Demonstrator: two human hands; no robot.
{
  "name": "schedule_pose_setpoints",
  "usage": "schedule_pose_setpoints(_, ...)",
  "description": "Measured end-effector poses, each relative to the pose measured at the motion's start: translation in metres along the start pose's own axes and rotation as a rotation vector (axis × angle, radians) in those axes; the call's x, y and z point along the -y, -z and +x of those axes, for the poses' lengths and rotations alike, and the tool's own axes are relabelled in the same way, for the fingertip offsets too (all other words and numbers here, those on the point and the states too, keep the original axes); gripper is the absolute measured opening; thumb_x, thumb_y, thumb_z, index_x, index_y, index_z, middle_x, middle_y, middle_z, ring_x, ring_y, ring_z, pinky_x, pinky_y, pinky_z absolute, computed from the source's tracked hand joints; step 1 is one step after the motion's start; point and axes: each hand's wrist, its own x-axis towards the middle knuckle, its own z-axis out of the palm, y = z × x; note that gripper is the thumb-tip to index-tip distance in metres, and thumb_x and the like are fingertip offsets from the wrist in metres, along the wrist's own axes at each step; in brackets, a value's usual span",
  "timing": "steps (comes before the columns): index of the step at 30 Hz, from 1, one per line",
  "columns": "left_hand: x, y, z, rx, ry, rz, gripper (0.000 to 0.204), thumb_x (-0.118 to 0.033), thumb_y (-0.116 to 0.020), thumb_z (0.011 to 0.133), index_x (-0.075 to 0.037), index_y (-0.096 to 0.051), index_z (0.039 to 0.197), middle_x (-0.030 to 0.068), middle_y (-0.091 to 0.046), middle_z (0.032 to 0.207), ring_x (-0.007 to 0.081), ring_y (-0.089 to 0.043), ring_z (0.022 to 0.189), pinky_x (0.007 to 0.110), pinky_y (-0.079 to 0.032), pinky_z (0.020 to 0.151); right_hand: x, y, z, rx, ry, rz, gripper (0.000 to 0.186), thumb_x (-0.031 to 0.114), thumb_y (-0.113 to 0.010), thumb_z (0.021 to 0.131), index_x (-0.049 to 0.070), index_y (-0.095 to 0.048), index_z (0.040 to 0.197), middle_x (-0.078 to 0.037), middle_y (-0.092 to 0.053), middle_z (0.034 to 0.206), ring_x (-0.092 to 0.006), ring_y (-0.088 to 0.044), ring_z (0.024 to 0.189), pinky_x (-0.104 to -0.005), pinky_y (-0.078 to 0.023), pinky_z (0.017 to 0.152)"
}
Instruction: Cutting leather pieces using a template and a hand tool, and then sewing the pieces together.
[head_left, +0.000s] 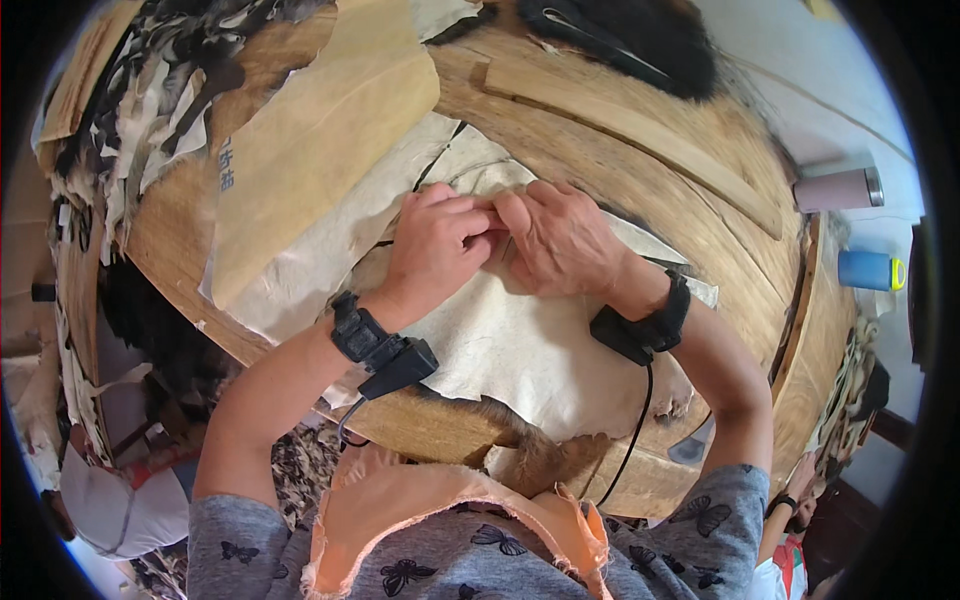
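A cream-coloured pelt (530, 350) lies skin side up on the wooden table in front of me, with brown fur showing along its near edge. My left hand (440, 240) and my right hand (565, 240) meet over its far part. The fingers of both are bent and pinched close together on the pelt, thumbs nearly touching. What lies right between the fingertips is hidden. Dark lines or slits cross the skin beyond my left hand. A yellowish paper pattern (330, 150) rests on more pale hide to the left.
A wooden strip (630, 140) and black fur (620, 45) lie at the far side. On the right stand a pink tumbler (838, 189) and a blue bottle (865, 270). Fur scraps (170, 80) pile up far left. Other people are at lower left and lower right. Cables hang from my wrist devices.
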Motion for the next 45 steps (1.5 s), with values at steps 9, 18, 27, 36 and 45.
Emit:
schedule_pose_setpoints(9,0.006,-0.004,-0.003,-0.054,0.013,-0.068,0.012,-0.015,-0.067,0.071,-0.019,-0.071,0.082,-0.0066,-0.065,0.091,0.0162,-0.054,0.084,0.034,-0.037,0.075,0.008,0.015,-0.008,-0.069,0.241,-0.101,0.018,0.013,-0.056,0.073,0.004,-0.053,0.089,-0.006,-0.051,0.075,-0.0213,-0.052,0.072,-0.0328,-0.044,0.065)
schedule_pose_setpoints(18,0.005,-0.005,-0.004,-0.040,0.000,-0.093,0.013,-0.016,-0.067,0.072,-0.021,-0.071,0.083,-0.0079,-0.063,0.089,0.0149,-0.053,0.085,0.034,-0.037,0.074,0.039,0.022,-0.023,-0.097,0.192,0.076,0.019,0.010,-0.057,0.068,0.005,-0.053,0.086,-0.007,-0.049,0.074,-0.0230,-0.053,0.067,-0.0350,-0.046,0.058)
schedule_pose_setpoints(27,0.000,-0.004,-0.001,0.010,-0.035,-0.021,0.024,-0.014,-0.063,0.074,-0.027,-0.072,0.092,-0.0124,-0.058,0.092,0.0141,-0.049,0.084,0.035,-0.034,0.073,0.067,0.037,-0.050,-0.100,0.070,0.267,0.027,0.006,-0.059,0.066,0.008,-0.054,0.092,-0.004,-0.052,0.073,-0.0209,-0.056,0.066,-0.0314,-0.049,0.056)
schedule_pose_setpoints(36,-0.006,0.002,0.001,0.051,-0.024,0.009,0.029,-0.009,-0.062,0.073,-0.024,-0.072,0.096,-0.0106,-0.060,0.094,0.0129,-0.050,0.077,0.033,-0.035,0.076,0.081,0.048,-0.050,-0.256,0.129,0.352,0.027,0.005,-0.065,0.066,0.005,-0.059,0.092,-0.005,-0.053,0.068,-0.0194,-0.055,0.059,-0.0295,-0.046,0.051)
schedule_pose_setpoints(45,-0.005,0.003,0.001,0.065,-0.037,0.020,0.028,-0.010,-0.061,0.075,-0.023,-0.072,0.097,-0.0091,-0.060,0.094,0.0139,-0.050,0.080,0.033,-0.037,0.074,0.081,0.046,-0.049,-0.323,0.084,0.436,0.017,0.002,-0.067,0.072,0.003,-0.061,0.087,-0.006,-0.054,0.067,-0.0197,-0.055,0.056,-0.0293,-0.045,0.050)
